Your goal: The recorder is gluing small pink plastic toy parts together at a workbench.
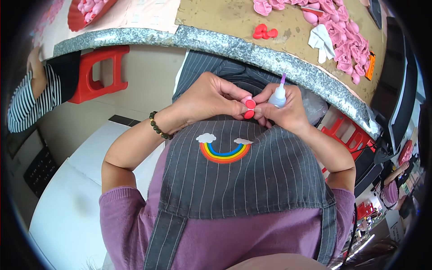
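In front of my apron, just off the table's near edge, both hands meet at a small pink piece with two round red parts (249, 107). My left hand (211, 96) is closed, pinching it between thumb and fingers from the left. My right hand (291, 110) also touches the piece with its thumb and fingertips. Tucked in that same hand is a small pale squeeze bottle (278, 97), its purple nozzle pointing up and away. The fingers partly hide the pink piece and the lower bottle.
Beyond my hands runs the table's speckled stone edge (234, 45). On it lie several red pieces (264, 32), many pink moulded parts (337, 33) and a white cloth or glove (321, 42). A red basket (74, 18) and red stool (121, 74) are left, near another person's striped sleeve (27, 105).
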Tool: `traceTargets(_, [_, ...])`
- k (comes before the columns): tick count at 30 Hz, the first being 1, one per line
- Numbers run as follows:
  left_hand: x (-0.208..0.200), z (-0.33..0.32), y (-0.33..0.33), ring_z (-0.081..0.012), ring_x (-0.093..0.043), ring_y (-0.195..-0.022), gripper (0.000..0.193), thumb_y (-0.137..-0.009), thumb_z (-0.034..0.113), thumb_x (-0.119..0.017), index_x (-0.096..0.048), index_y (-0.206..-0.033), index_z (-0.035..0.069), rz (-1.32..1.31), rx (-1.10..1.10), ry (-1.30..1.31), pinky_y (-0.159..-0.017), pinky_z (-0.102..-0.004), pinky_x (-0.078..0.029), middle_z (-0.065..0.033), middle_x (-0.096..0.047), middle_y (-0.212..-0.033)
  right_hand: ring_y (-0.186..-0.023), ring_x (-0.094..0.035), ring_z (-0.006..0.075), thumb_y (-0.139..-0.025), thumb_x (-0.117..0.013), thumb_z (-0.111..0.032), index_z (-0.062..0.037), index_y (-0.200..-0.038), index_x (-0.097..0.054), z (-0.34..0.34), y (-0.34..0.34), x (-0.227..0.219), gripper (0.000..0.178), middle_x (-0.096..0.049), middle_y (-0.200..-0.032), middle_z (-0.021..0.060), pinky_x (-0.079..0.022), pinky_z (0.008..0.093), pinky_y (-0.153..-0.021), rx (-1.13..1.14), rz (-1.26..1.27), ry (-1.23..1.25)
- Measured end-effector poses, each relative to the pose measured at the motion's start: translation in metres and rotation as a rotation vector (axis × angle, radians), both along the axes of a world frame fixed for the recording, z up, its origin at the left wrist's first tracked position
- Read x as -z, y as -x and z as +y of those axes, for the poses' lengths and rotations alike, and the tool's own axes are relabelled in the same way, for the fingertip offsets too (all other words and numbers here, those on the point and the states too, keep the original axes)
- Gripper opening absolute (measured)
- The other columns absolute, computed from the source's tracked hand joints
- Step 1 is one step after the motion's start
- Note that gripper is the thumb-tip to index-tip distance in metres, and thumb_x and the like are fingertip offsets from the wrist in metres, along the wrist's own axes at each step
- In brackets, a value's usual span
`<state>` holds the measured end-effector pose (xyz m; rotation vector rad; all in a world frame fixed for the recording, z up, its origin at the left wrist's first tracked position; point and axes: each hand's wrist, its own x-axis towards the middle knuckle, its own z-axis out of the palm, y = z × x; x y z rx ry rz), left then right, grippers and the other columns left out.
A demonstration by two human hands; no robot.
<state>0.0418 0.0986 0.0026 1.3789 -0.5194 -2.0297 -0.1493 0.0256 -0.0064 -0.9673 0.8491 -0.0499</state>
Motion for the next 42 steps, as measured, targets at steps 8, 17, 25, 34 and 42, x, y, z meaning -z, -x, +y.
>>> traceTargets(8, [0.005, -0.003, -0.011, -0.0173, -0.065, -0.072, 0.023, -0.075, -0.001, -0.065, -0.062, -0.097, -0.01, 0.028, -0.035, -0.049, -0.067, -0.0255, -0.056, -0.0176, -0.065, -0.084, -0.052, -0.057, 0.0087, -0.076, -0.061, 0.001, 0.0017, -0.078, -0.063, -0.008, -0.016, 0.0, 0.003, -0.062, -0.064, 0.0072, -0.045, 0.0202, -0.044, -0.037, 0.067, -0.031])
traceTargets(17, [0.012, -0.008, -0.015, -0.0179, -0.065, -0.071, 0.023, -0.075, -0.002, -0.065, -0.062, -0.097, -0.009, 0.04, -0.03, -0.074, -0.067, -0.0258, -0.055, -0.0176, -0.065, -0.084, -0.05, -0.057, 0.0092, -0.076, -0.062, 0.0, 0.0016, -0.077, -0.063, -0.013, -0.02, 0.004, 0.002, -0.062, -0.063, 0.0075, -0.045, 0.02, -0.044, -0.041, 0.1, -0.038])
traceTargets(25, [0.015, -0.01, -0.015, -0.0169, -0.065, -0.071, 0.023, -0.074, -0.001, -0.067, -0.063, -0.096, -0.008, 0.07, -0.046, -0.078, -0.067, -0.0249, -0.055, -0.016, -0.066, -0.083, -0.05, -0.058, 0.0091, -0.076, -0.062, -0.001, 0.0017, -0.077, -0.063, -0.016, -0.02, 0.006, 0.003, -0.062, -0.063, 0.008, -0.046, 0.0199, -0.044, -0.042, 0.094, -0.044])
traceTargets(34, [0.017, -0.004, -0.011, -0.0125, -0.063, -0.075, 0.025, -0.071, -0.004, -0.067, -0.066, -0.095, -0.003, -0.028, -0.018, 0.146, -0.069, -0.0222, -0.053, -0.0092, -0.066, -0.081, -0.052, -0.059, 0.0102, -0.076, -0.061, 0.007, 0.0028, -0.078, -0.059, -0.014, -0.017, 0.005, 0.005, -0.062, -0.066, 0.01, -0.044, 0.0196, -0.041, -0.031, 0.058, -0.015])
traceTargets(42, [0.017, -0.002, -0.008, -0.0106, -0.061, -0.084, 0.025, -0.071, -0.005, -0.066, -0.065, -0.096, -0.001, -0.13, -0.067, 0.349, -0.071, -0.0214, -0.053, -0.0055, -0.06, -0.086, -0.052, -0.057, 0.009, -0.075, -0.059, 0.011, 0.0029, -0.082, -0.062, -0.009, -0.014, 0.008, 0.011, -0.061, -0.067, 0.0076, -0.042, 0.0188, -0.041, 0.045, -0.041, 0.189])
